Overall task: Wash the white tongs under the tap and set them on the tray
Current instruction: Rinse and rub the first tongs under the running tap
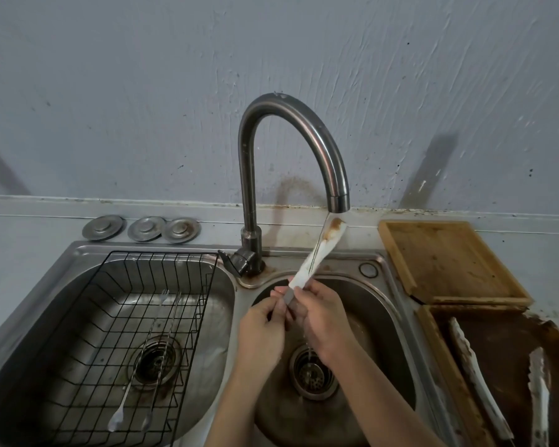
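Note:
White tongs [317, 253] point up and to the right over the right sink basin [378, 317], their brown-stained tip right under the tap spout [338, 201]. Water runs from the spout down the tongs. My left hand [262, 330] and my right hand [320, 317] both grip the tongs' lower handle end, close together above the drain [313, 372]. An empty wooden tray [446, 259] lies on the counter to the right of the sink. A darker, dirty tray [504, 343] nearer to me holds two more soiled white tongs [478, 375].
The left basin [220, 285] holds a black wire rack [126, 333] with two long metal utensils [149, 359] in it. Three metal sink plugs [142, 228] lie on the ledge behind. The tap handle [236, 261] sits at the tap base. A grey wall stands behind.

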Demonstrator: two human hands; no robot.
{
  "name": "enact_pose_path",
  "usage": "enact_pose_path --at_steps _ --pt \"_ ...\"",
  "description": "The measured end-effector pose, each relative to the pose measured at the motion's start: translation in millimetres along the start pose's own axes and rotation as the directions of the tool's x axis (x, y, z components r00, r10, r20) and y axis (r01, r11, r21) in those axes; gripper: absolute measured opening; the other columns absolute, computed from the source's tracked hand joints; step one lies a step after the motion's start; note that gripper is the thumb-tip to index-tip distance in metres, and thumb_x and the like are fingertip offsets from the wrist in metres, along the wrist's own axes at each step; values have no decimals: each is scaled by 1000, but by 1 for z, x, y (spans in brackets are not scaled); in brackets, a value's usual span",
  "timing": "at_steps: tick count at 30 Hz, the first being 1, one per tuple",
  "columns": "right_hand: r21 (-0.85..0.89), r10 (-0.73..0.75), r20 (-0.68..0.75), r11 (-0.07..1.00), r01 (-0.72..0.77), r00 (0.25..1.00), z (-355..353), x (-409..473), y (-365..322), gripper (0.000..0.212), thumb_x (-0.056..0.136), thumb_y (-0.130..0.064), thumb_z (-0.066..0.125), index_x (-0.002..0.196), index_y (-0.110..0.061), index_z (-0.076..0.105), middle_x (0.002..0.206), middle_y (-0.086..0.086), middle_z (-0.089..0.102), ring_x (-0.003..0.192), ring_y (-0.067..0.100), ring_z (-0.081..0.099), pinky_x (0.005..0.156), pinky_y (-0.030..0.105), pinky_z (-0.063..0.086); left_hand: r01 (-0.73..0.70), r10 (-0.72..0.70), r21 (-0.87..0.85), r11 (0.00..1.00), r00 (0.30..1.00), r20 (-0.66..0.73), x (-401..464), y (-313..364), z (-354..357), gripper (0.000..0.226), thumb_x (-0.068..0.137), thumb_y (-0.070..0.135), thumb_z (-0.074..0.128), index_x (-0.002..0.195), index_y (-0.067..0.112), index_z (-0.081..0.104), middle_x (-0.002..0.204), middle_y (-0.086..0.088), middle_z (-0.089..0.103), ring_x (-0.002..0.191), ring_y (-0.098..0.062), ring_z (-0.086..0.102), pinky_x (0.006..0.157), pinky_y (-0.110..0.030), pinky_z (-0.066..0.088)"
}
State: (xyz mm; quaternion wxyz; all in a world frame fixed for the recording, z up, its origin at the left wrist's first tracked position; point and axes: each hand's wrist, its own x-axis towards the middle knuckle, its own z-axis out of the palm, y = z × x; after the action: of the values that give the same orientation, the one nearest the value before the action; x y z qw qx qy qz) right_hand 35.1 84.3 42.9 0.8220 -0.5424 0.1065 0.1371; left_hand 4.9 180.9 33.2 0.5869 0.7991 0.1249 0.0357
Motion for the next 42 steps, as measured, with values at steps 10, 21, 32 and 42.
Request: enact_pose_path --at_steps 10,21,32,42 --pt "70 -65 -6 995 66 998 9 3 -3 17 95 -1 44 100 -5 60 80 12 74 83 22 72 60 29 54 -57 57 113 992 998 5 2 -6 -3 32 94 17 48 63 17 56 59 3 59 50 -2 48 50 -13 37" --pt "138 4 64 990 -13 998 -8 2 -8 17 97 -6 40 102 1 55 79 16 73 80 26 72 61 30 58 -85 65 208 974 993 100 -5 2 -4 36 94 20 49 58 21 57 57 5 59 47 4 50 49 -10 37" --pt "-516 -105 -106 856 36 989 -17 -4 -8 48 97 -39 37 64 -11 56 42 -4 44 32 4 35 35 17 30 36 -95 168 985 927 364 -5 -1 -14 10 90 28 57 86 24 66 80 2 70 76 -12 65 75 -30 52" --pt "-777 -162 37 616 130 986 -43 -19 4 28 99 -27 36 90 -18 61 66 -2 60 50 3 48 40 12 35 312 -208 -349 884 929 305 1 10 30 18 86 22 64 92 6 70 79 -9 70 65 -12 66 54 -19 51"
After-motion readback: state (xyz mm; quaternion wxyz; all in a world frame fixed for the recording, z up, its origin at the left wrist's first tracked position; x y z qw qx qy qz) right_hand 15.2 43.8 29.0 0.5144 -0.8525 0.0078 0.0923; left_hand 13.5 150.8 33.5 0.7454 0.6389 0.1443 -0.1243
